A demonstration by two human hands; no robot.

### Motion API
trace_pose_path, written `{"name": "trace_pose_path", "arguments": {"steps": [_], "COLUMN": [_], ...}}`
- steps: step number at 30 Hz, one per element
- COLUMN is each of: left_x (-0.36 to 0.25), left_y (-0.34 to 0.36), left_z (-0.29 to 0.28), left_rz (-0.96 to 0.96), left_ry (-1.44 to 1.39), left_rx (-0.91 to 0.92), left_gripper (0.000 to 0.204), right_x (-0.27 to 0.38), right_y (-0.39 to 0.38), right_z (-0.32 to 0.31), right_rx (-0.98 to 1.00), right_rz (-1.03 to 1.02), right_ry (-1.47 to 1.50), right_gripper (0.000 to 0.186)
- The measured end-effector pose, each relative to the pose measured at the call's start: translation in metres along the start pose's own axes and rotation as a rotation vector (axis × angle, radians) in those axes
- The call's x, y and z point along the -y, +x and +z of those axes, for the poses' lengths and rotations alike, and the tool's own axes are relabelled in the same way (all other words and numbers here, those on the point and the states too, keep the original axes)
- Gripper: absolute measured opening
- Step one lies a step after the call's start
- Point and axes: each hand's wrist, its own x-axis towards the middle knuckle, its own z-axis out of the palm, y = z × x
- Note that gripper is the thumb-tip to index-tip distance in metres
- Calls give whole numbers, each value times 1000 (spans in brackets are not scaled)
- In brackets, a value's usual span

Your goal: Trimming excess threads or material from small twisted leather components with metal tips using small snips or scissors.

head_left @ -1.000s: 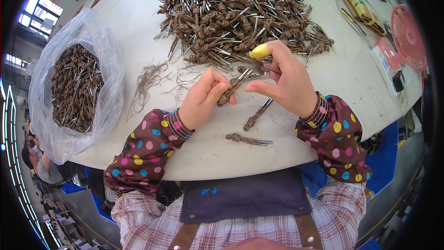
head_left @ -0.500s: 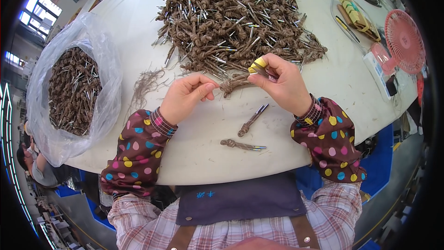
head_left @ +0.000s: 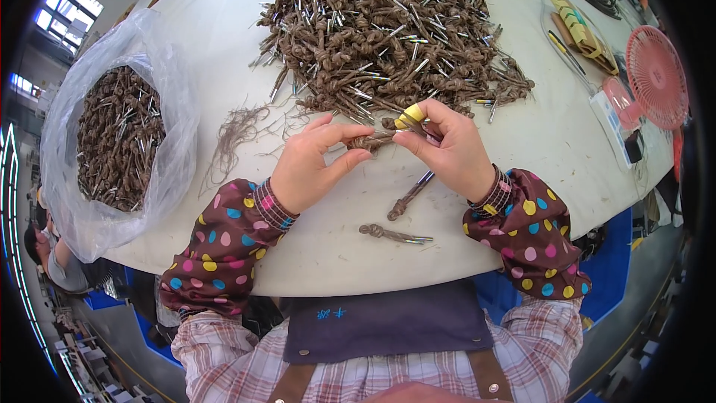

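A knotted brown cord lies between my hands, just in front of the big pile. My left hand pinches it between thumb and forefinger. My right hand is closed beside the cord's other part. Held in it is a small tool with a yellow band and dark metal parts, possibly thread snips; the fingers hide most of it. Two finished-looking knotted cords with metal tips rest nearer to me: one knotted cord partly under my right hand, another knotted cord below it.
A heap of knotted brown cords covers the far middle of the white table. At left stands a clear plastic bag full of similar cords. Loose threads lie beside it. A pink fan and a yellow-wrapped bundle are at right.
My left hand has moved right and closer to the right hand, taking hold further over the cord. My right hand has shifted slightly left and down.
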Motion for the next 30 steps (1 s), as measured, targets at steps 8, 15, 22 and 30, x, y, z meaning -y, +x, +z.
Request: {"name": "trace_pose_path", "arguments": {"steps": [8,15,22,30], "left_x": [2,2,4,3], "left_y": [-1,-2,-3,-2], "left_z": [4,6,6,4], "left_rz": [49,29,-11,-30], "left_ry": [112,11,-58,-80], "left_rx": [-9,11,12,44], "left_gripper": [24,25,25,24], "right_x": [-1,-3,-5,-5], "right_y": [0,1,-1,0], "right_z": [-2,3,4,1], "right_rx": [-66,-58,-54,-27], "right_rz": [-296,-501,-550,-548], "right_ry": [-437,-652,-642,-586], "right_gripper": [32,29,29,25]}}
